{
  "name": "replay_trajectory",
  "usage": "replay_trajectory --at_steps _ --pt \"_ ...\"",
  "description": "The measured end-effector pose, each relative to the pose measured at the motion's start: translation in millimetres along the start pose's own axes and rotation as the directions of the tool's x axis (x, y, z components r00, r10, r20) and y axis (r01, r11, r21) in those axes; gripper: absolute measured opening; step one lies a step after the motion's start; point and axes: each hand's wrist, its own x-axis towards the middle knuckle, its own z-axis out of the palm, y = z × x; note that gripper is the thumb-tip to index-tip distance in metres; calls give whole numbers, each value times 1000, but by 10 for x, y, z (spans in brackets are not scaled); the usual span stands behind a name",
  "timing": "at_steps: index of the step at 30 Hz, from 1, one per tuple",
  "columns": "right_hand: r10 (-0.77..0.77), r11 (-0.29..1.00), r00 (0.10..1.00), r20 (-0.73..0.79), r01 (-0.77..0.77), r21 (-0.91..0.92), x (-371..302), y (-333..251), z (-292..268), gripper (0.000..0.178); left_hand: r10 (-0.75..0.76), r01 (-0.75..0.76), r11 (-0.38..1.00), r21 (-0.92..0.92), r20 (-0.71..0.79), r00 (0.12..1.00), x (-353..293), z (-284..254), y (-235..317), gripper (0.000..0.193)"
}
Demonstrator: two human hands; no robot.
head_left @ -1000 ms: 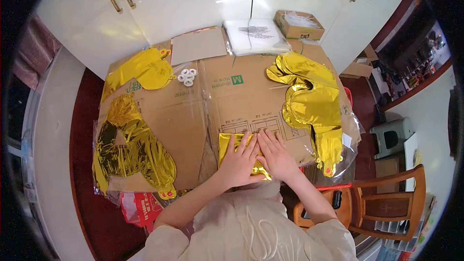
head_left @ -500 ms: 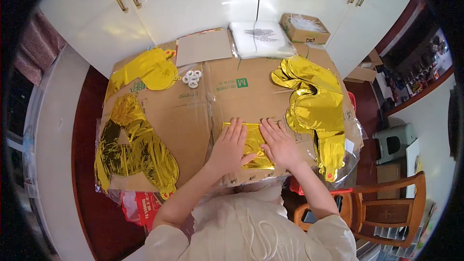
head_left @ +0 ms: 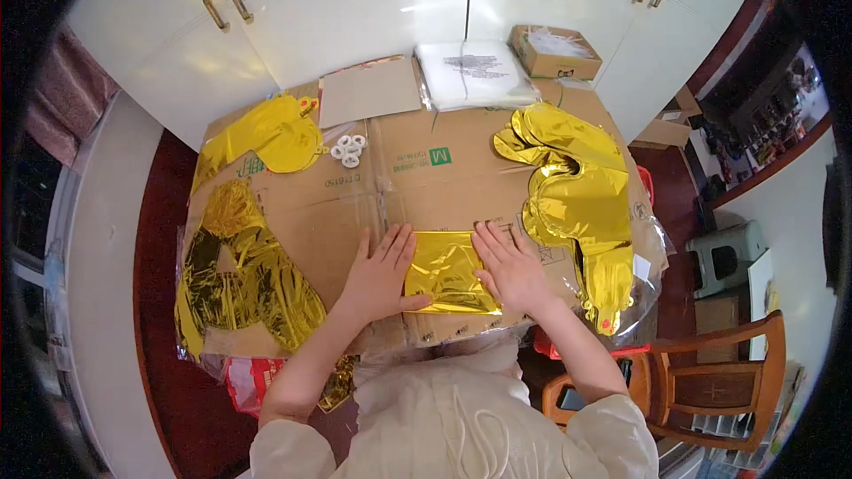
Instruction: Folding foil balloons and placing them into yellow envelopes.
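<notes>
A flat, folded rectangle of gold foil [head_left: 451, 268] lies near the front edge of the cardboard-covered table. My left hand [head_left: 382, 275] is palm down at its left side, fingers stretched and spread, with the thumb at the foil's lower left corner. On the opposite side, my right hand [head_left: 513, 270] also rests flat, its thumb and fingers along the foil's right edge. Neither hand grips anything. To the right sits a pile of deflated gold foil balloons [head_left: 577, 195]. A crumpled gold foil balloon [head_left: 253, 275] spreads over the table's left front.
Another gold foil balloon [head_left: 280, 135] lies at the back left, near several white rolls [head_left: 349, 151]. Behind are a grey-brown board [head_left: 368, 93], a stack of clear plastic bags [head_left: 477, 80] and a small carton [head_left: 557, 53]. A wooden chair [head_left: 710, 390] stands at right.
My left hand has slid left off the foil's middle to its left side, uncovering more of it. The right hand stays nearly in place. Gold foil now shows below the table edge beside my left forearm.
</notes>
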Motion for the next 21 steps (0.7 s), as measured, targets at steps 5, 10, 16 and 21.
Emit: replay_trajectory --at_steps 5,10,16,21 --pt "-45 999 998 33 45 -7 -13 44 -39 83 1 -6 997 76 74 997 11 -62 -11 115" --pt "-104 994 989 103 101 35 -16 120 -115 107 13 -27 992 124 113 994 10 -202 -20 118" --pt "-109 993 987 122 113 -30 -13 104 -90 114 172 -170 985 31 -105 979 204 -71 295 110" --pt "-101 993 989 109 106 -48 -27 120 -23 118 233 -243 969 -49 -163 959 329 76 502 102"
